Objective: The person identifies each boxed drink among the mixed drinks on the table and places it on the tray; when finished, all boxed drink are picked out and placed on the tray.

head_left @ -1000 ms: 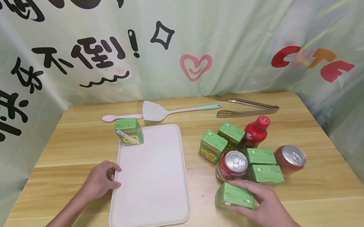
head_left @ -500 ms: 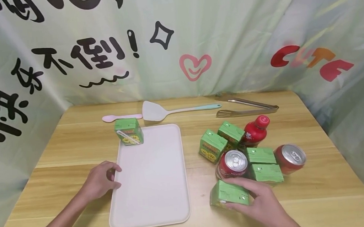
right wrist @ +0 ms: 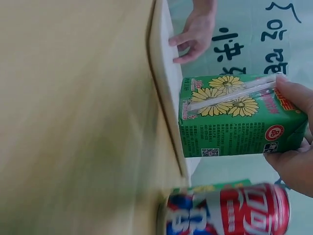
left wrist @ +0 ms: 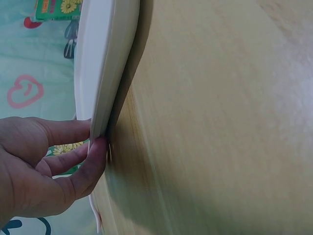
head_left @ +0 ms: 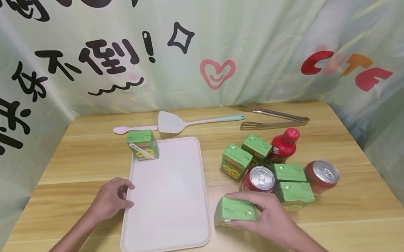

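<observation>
My left hand [head_left: 111,200] pinches the left rim of a white rectangular tray [head_left: 169,207]; in the left wrist view its fingertips meet at the tray's edge [left wrist: 105,83]. A green drink carton with yellow flowers and a straw [head_left: 235,209] is held between the thumb and fingers of my right hand [head_left: 266,216], just right of the tray. The right wrist view shows this carton [right wrist: 230,117] raised off the wooden table. Another green drink carton [head_left: 143,145] stands at the tray's far left corner.
Right of the tray stand several green cartons [head_left: 237,161], a red can [head_left: 261,180], another red can [head_left: 322,176] and a red bottle [head_left: 284,145]. Along the back lie a pink spoon [head_left: 134,129], a spatula [head_left: 173,122] and metal tongs [head_left: 276,124]. A printed curtain [head_left: 251,31] hangs behind.
My right hand has carried the drink carton leftward from the front of the cans to near the tray's right edge. My left hand stays at the tray's rim.
</observation>
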Available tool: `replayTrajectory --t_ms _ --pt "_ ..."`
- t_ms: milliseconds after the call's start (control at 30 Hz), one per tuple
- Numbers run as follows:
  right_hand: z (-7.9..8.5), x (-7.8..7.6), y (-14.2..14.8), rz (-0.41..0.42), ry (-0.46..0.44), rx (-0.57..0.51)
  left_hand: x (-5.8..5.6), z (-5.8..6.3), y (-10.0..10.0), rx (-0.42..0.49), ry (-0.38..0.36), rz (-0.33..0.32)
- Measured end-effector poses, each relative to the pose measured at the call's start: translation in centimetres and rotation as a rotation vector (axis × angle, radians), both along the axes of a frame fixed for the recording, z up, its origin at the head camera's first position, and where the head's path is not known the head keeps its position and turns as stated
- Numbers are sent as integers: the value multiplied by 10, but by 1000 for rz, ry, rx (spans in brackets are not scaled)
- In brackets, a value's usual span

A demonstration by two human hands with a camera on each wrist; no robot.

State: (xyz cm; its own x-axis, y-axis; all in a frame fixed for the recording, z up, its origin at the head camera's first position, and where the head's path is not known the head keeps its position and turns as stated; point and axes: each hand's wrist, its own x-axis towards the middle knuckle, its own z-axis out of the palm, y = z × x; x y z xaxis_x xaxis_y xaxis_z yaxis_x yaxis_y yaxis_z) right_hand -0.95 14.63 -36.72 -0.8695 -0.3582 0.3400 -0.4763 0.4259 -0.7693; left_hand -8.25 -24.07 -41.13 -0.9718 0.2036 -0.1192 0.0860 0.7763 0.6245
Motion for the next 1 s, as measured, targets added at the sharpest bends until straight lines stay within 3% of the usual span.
replayTrajectory --t_ms 233,500,733,1000 --pt "9 -8 -25 40 -96 -27 1 1 1 2 -2 0" --pt "14 -28 -60 75 -198 -51 1 1 2 -10 3 2" --pt "39 -38 -90 148 -311 -150 6 1 3 -24 -4 12" --pt "11 -69 -117 181 -224 -146 14 1 4 -37 -3 20"
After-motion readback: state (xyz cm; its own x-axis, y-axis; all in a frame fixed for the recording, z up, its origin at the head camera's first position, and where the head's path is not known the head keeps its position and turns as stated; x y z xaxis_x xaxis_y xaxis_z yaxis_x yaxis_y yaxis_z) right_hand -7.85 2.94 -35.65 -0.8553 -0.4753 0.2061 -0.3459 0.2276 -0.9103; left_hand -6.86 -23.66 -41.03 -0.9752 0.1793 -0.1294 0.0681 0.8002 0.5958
